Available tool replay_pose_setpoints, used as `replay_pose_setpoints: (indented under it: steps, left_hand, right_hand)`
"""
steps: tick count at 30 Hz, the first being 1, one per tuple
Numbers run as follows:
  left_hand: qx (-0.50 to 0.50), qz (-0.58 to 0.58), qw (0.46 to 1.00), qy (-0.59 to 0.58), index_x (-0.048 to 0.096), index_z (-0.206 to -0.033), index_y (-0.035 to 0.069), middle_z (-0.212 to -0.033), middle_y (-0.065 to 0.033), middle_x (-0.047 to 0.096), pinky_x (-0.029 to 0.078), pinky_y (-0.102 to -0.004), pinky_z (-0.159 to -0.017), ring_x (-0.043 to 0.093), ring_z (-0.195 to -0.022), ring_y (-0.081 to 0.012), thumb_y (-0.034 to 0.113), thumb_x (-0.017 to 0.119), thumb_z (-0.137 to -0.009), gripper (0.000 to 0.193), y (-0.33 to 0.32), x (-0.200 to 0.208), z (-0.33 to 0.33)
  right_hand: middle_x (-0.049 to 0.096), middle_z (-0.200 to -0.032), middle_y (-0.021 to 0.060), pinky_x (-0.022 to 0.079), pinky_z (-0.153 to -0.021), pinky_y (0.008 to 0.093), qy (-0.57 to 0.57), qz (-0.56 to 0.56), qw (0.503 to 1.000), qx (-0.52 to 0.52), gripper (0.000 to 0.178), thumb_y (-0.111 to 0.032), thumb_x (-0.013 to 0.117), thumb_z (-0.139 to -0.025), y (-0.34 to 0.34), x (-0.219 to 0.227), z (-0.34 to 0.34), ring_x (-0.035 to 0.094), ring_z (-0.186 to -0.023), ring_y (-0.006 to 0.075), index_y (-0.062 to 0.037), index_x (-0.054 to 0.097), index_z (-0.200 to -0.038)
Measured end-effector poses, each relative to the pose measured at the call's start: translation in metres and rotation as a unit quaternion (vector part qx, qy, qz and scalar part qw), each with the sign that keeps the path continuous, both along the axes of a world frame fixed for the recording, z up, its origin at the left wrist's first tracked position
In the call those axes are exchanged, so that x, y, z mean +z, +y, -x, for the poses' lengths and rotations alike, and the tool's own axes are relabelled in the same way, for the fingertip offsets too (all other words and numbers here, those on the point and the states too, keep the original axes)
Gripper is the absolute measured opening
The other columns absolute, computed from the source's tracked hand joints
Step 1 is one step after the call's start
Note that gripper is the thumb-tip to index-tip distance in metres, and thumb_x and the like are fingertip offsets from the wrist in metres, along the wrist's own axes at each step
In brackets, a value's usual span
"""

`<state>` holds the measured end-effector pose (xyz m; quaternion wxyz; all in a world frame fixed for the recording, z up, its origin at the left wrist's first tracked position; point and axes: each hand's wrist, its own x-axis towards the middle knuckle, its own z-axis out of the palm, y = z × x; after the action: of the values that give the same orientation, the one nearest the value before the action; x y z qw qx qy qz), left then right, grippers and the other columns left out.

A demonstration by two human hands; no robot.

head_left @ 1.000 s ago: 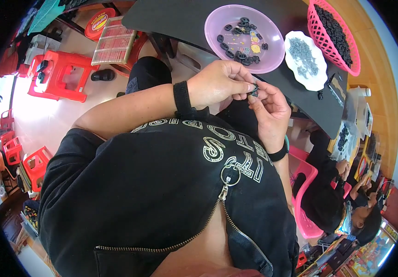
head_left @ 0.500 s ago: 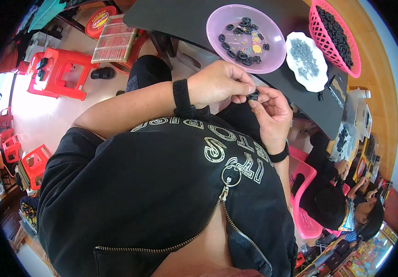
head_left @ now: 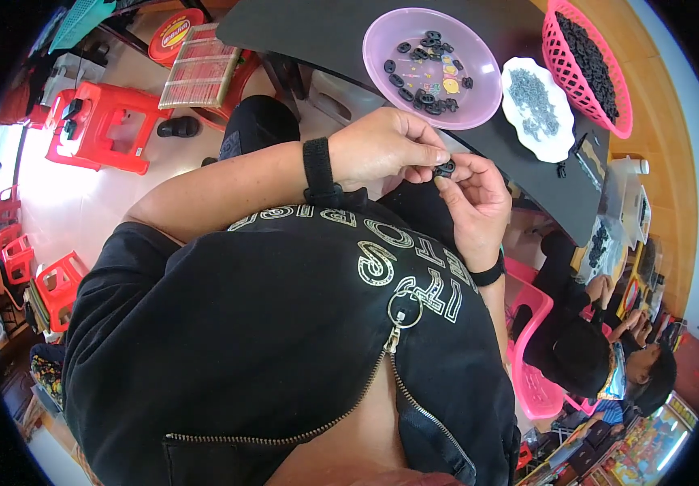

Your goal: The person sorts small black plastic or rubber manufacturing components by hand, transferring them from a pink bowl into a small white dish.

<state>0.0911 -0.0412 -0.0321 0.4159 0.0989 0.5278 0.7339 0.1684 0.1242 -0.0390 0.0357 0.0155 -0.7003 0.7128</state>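
Note:
Between the fingertips of both hands is a small black oval part (head_left: 444, 168) with openings in it. My left hand (head_left: 386, 150) pinches it from the left with thumb and fingers. From the right, my right hand (head_left: 477, 194) grips it too, its thumb below the part. Both hands are in front of my chest, just off the near edge of the dark table (head_left: 317, 32). Beyond them sits a pale purple basin (head_left: 378, 77) holding several similar black parts. A white scalloped dish (head_left: 556, 146) of small clear pieces stands to its right.
A pink woven basket (head_left: 621, 97) full of black parts stands at the table's right. Plastic containers (head_left: 625, 198) lie near the right edge. A person in black (head_left: 576, 352) sits by a pink chair (head_left: 532, 324). At left are red stools (head_left: 106, 121) and a woven-topped seat (head_left: 201, 69).
Both hands keep hold of the black part in nearly the same place. The part appears slightly turned, with more of its face showing. The person at right has shifted a little.

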Motion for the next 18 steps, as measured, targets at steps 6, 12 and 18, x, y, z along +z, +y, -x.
replay_pose_setpoints:
  steps: [6, 12, 18]
  left_hand:
    - [-0.003, 0.000, 1.000, 0.011, 0.061, -0.093, 0.001, -0.077, -0.0024, 0.061, 0.047, -0.0171, -0.059, 0.056, -0.065, -0.0061, 0.013, 0.058, -0.088, 0.013, -0.0007, -0.0013, 0.0004]
    - [0.004, 0.000, 1.000, 0.010, 0.061, -0.096, 0.000, -0.080, -0.0031, 0.062, 0.048, -0.0175, -0.061, 0.058, -0.068, -0.0065, 0.011, 0.058, -0.087, 0.015, 0.0000, 0.0013, -0.0017]
    - [0.002, 0.021, 1.000, 0.020, 0.060, -0.097, -0.001, -0.081, -0.0034, 0.062, 0.049, -0.0183, -0.063, 0.058, -0.068, -0.0068, 0.010, 0.059, -0.086, 0.015, 0.0001, 0.0016, -0.0015]
  right_hand:
    - [0.059, -0.084, 0.0007, 0.046, -0.069, 0.0187, -0.005, 0.007, 1.000, 0.009, 0.027, 0.007, 0.062, -0.079, -0.0007, 0.0000, 0.0002, 0.056, -0.076, 0.0058, -0.0006, 0.055, -0.104]
    - [0.059, -0.085, 0.0010, 0.046, -0.070, 0.0185, 0.004, 0.005, 1.000, -0.005, 0.027, 0.007, 0.062, -0.079, 0.0010, -0.0004, 0.0004, 0.056, -0.076, 0.0061, -0.0002, 0.054, -0.104]
    - [0.058, -0.084, 0.0004, 0.045, -0.069, 0.0181, 0.000, 0.007, 1.000, -0.014, 0.030, 0.008, 0.062, -0.078, -0.0014, -0.0016, 0.0016, 0.055, -0.075, 0.0055, -0.0005, 0.054, -0.106]
